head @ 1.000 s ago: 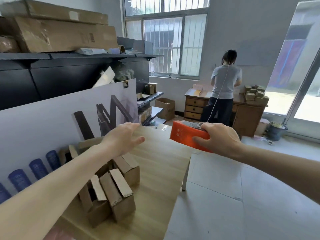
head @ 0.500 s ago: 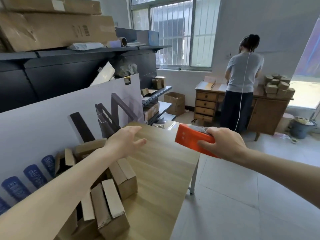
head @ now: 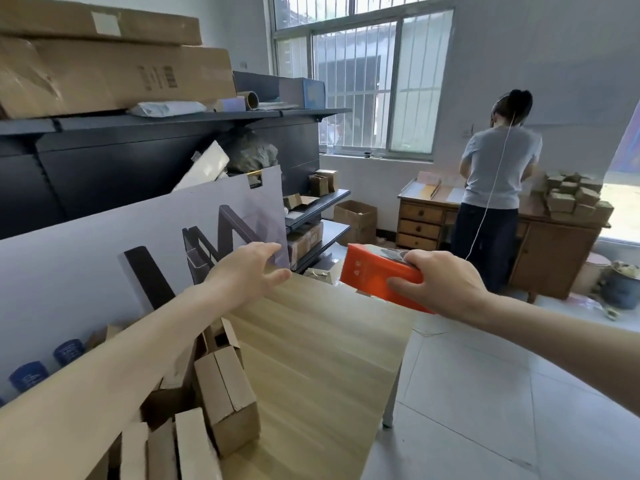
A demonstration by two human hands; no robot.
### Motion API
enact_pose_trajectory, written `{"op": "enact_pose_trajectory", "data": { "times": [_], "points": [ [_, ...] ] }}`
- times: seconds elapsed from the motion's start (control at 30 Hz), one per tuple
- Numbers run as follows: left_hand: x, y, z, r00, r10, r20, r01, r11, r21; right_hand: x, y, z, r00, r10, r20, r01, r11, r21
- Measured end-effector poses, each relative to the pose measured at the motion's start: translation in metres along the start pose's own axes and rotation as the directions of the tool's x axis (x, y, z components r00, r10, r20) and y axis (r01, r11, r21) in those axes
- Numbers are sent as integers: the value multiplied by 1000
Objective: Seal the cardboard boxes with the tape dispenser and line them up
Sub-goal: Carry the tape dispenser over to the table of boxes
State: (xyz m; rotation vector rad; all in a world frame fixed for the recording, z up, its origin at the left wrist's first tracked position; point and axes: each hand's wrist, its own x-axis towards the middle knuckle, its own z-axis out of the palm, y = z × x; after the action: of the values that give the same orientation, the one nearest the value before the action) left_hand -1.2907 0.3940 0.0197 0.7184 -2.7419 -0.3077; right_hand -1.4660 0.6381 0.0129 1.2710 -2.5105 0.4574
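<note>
Now: my right hand (head: pixel 450 285) grips orange tape dispenser (head: pixel 374 271), toothed edge at far end; left hand (head: pixel 242 275) relaxed, empty; open-flapped cardboard boxes (head: pixel 225 393) on bench (head: pixel 318 341).

We note a light wooden table (head: pixel 311 348) bearing several small open-flapped cardboard boxes (head: pixel 225 393) clustered along its left edge.

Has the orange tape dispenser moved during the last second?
Yes, slightly: the tape dispenser in the right hand shifted left, further over the table from its far right corner.
</note>
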Motion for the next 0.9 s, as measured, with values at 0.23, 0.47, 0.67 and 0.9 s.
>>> {"op": "enact_pose_trajectory", "data": {
  "times": [0.23,0.47,0.67,0.9],
  "points": [
    [33,7,26,993,-115,-3,115,992,44,68,37,39,992,-122,28,120,991,63],
    [63,19,51,925,-376,-55,379,923,68,143,89,81,943,-325,75,313,939,140],
    [54,35,75,836,-545,-63,549,827,121,184,115,122,876,-449,178,411,886,214],
    [30,2,96,710,-701,-58,703,704,96,220,75,185,795,-555,247,451,811,372]
  ]
}}
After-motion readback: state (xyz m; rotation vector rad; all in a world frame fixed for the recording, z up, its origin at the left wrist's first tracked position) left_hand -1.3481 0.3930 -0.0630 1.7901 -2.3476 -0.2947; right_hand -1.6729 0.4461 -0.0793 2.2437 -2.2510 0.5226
